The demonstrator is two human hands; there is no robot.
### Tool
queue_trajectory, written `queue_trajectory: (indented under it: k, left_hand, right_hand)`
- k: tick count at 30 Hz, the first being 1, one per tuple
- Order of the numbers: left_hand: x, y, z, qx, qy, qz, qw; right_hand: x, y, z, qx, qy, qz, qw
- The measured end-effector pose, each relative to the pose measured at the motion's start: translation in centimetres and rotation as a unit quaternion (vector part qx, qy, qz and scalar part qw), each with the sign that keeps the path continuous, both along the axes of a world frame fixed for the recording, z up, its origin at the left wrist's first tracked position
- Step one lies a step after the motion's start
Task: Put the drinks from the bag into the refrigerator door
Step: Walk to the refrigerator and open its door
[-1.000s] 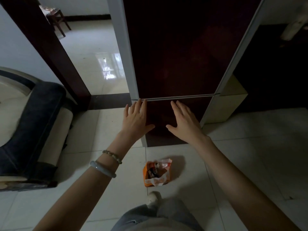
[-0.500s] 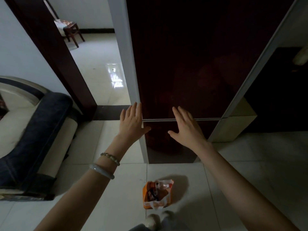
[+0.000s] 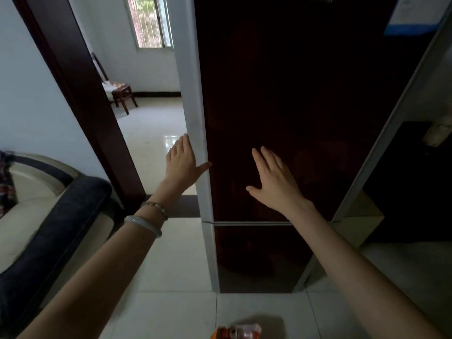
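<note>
1. Sofa [image 3: 56,216] is cut off at the left edge.
2. Left hand [image 3: 182,162] is at the fridge's [image 3: 293,106] pale left edge, fingers loose and straight, holding nothing; whether its thumb touches the door is hard to tell.
3. Right hand [image 3: 275,179] is spread flat before the dark upper door, empty; contact cannot be judged.
4. Bag [image 3: 238,332] sits on the floor at the bottom edge, mostly cut off, a drink's top barely legible inside.
5. Since a second ago, both hands have risen from the door seam [image 3: 247,223] to the upper door, and the view has tilted up.
</note>
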State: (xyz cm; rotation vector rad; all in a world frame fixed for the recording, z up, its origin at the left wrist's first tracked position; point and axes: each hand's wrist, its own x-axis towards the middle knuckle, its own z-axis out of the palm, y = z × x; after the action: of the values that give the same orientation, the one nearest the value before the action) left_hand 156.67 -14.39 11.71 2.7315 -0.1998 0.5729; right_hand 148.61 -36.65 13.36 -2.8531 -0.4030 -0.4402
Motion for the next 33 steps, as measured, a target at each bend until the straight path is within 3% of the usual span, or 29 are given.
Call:
queue_trajectory:
  k: [4,8,33]
  left_hand:
    - [4.0,0.2,2.1,-0.181,0.037,-0.022,0.983]
    - [5.3,-0.4,2.0,-0.292,0.078,-0.039,0.952]
    - [6.1,1.7,1.0,-0.333,0.133,-0.084,0.930]
  right_hand:
    - [1.5,0.4,2.3,0.000,-0.034,0.003,0.999]
    - [2.1,0.5,3.1,-0.010,-0.045,0.000,0.999]
    - [-3.1,2.4,0.9,-0.026,0.007,-0.007,1.000]
